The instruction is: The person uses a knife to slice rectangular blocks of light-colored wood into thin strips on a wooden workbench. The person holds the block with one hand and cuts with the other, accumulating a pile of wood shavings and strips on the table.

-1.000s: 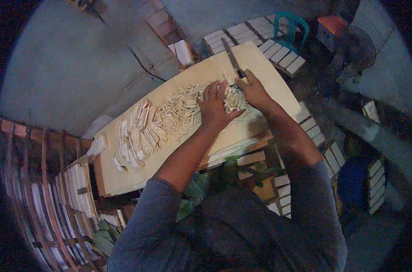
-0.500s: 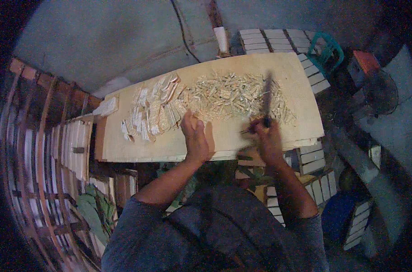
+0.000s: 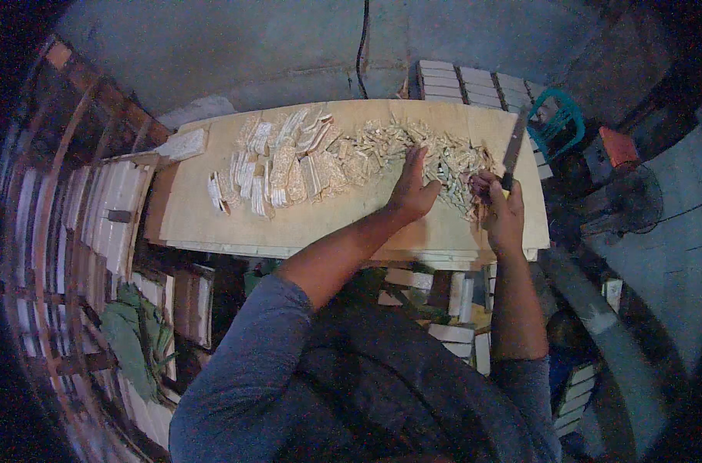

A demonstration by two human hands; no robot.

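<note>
in the head view, a long, dark knife (image 3: 514, 147) is gripped by its handle in the right hand (image 3: 504, 210) at the bench's (image 3: 343, 225) right, blade pointed far. the left hand (image 3: 414, 193), thumb apart from fingers, is held over the near side of the chopped pale pieces (image 3: 459, 174); whether any are pinched cannot be told. layered strips (image 3: 283, 166) are spread at left. the pieces are judged light and brittle, best scooped loosely; the stiff knife, best held by its handle.
</note>
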